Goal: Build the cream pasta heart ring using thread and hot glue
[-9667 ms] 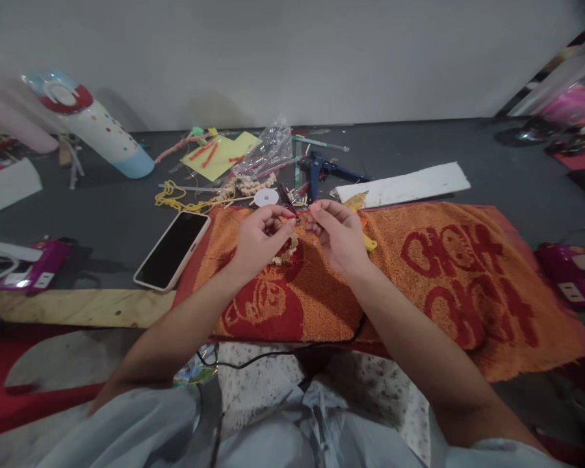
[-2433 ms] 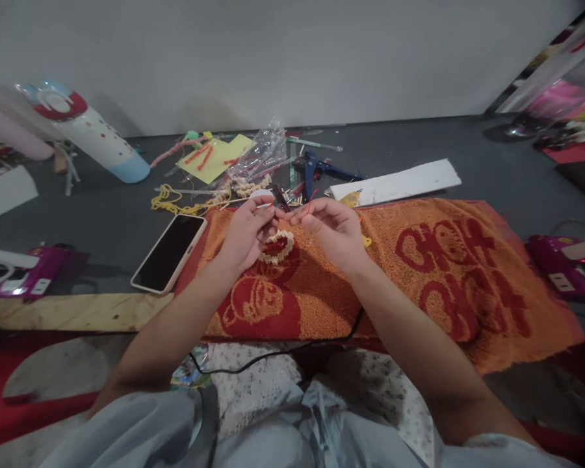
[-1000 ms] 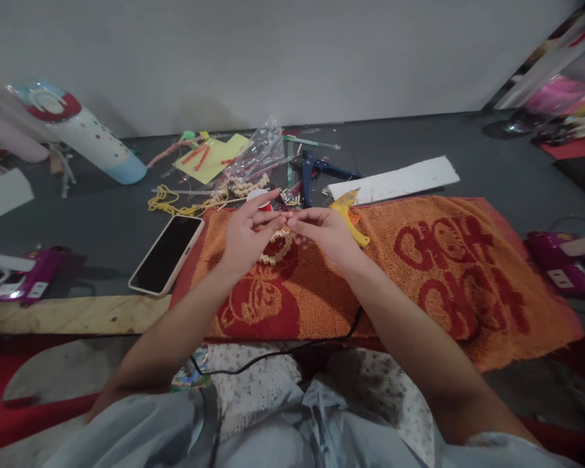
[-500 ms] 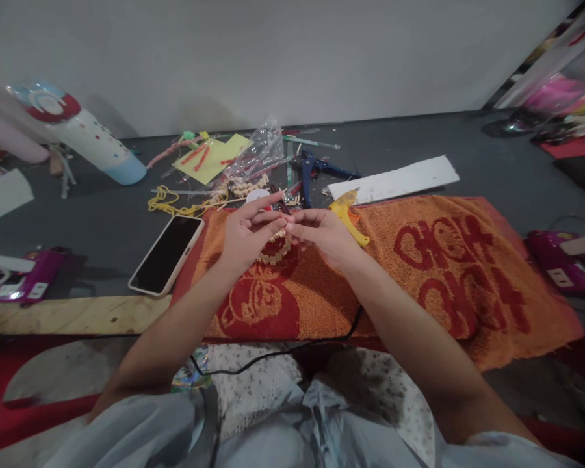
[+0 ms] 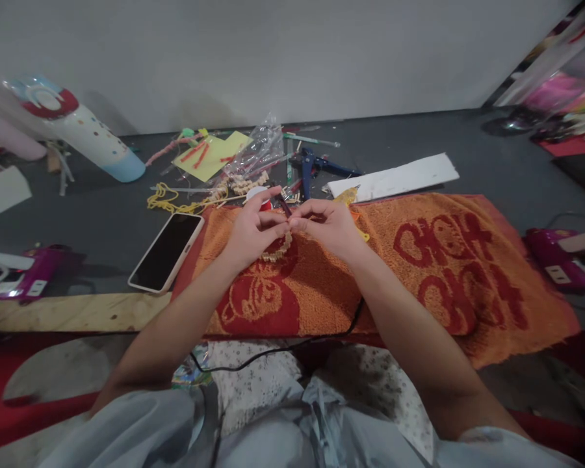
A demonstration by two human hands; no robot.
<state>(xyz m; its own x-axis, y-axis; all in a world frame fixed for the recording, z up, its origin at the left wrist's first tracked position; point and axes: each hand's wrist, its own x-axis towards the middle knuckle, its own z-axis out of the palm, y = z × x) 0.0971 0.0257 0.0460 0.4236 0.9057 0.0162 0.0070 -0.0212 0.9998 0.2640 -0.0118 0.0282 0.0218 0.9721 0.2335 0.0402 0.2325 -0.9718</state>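
Observation:
My left hand (image 5: 250,227) and my right hand (image 5: 329,226) meet fingertip to fingertip above an orange and red towel (image 5: 336,279). Both are closed in a pinch on a strand of small beige beads (image 5: 279,252), whose curved loop shows just below the fingers. Its ends are hidden by my fingertips. The left index finger is raised apart from the thumb. Directly beyond the fingertips is a dark, slim object (image 5: 283,204). A yellow-handled tool (image 5: 347,196) lies partly hidden behind my right hand, and a white and red spool (image 5: 259,198) sits behind my left.
A phone (image 5: 166,252) lies left of the towel. Blue pliers (image 5: 316,168), a clear plastic bag (image 5: 266,146), yellow cord (image 5: 164,198), yellow paper (image 5: 209,157) and a white strip (image 5: 400,177) lie behind. A bottle (image 5: 90,133) stands left. A black cable (image 5: 273,354) crosses the front.
My right hand has shifted slightly and now covers more of the yellow-handled tool. Both hands stay pinched together, and the bead loop has moved slightly.

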